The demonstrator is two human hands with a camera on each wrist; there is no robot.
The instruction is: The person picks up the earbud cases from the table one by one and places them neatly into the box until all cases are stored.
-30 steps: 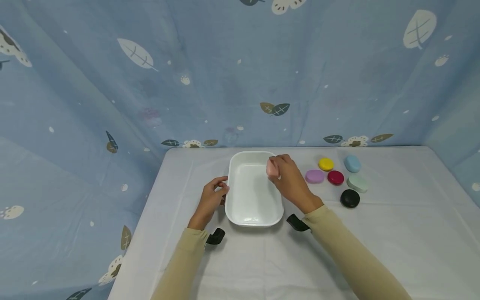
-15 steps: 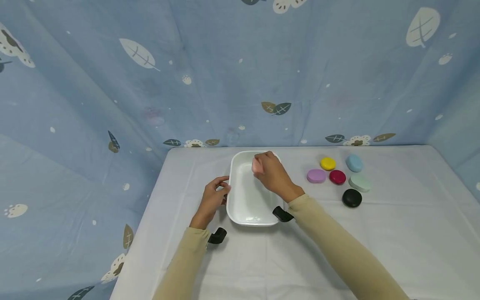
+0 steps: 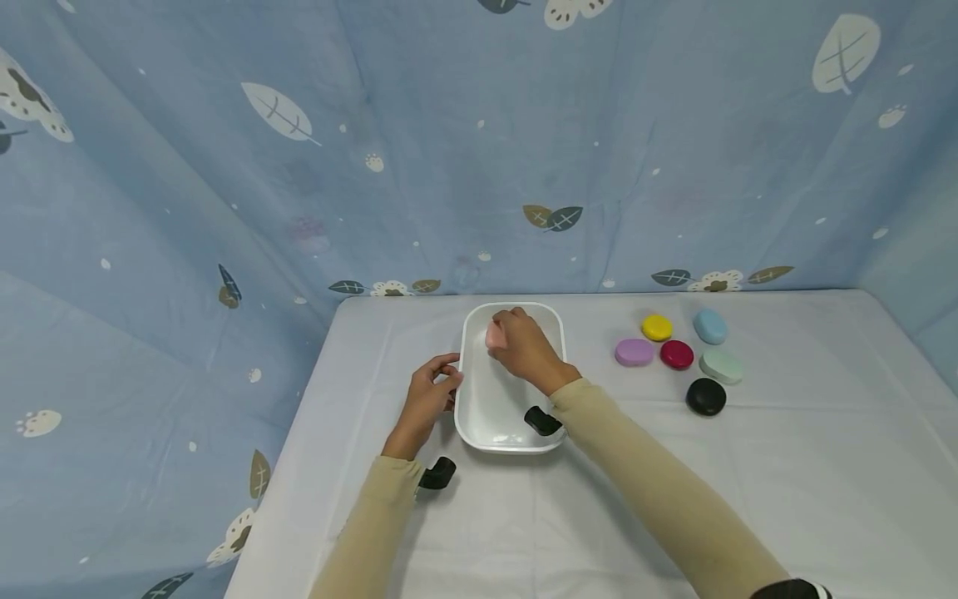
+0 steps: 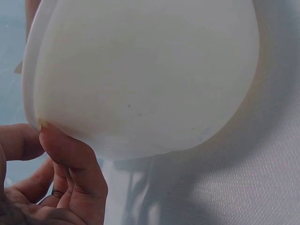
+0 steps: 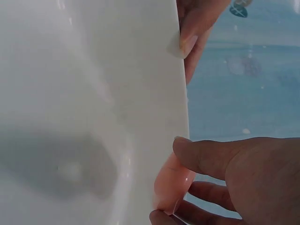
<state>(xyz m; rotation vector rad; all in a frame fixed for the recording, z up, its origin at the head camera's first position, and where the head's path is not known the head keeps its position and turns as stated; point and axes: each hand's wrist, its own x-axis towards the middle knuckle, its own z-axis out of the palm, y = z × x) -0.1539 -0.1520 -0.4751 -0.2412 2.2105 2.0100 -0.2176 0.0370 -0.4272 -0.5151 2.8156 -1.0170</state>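
A deep white rectangular tray (image 3: 485, 408) with rounded corners stands on the table. My right hand (image 3: 526, 349) pinches a glossy pink bar of soap (image 3: 495, 335) over the far left part of the tray. In the right wrist view, thumb and fingers clasp the pink soap (image 5: 172, 185) close to the tray's side. My left hand (image 3: 425, 401) holds the tray's left rim between thumb and index finger. The left wrist view has this left hand (image 4: 61, 183) at the rim, beside the tray's pale outer wall (image 4: 145, 84).
Right of the tray lie several soaps: yellow (image 3: 657, 327), light blue (image 3: 710, 326), purple (image 3: 634, 352), red (image 3: 677, 355), mint green (image 3: 722, 366) and black (image 3: 706, 397). A white cloth (image 3: 629, 516) covers the table. A blue patterned curtain (image 3: 449, 125) hangs behind.
My right hand has carried the pink soap leftward, from the tray's far right rim to its far left part. The left hand keeps its place on the rim.
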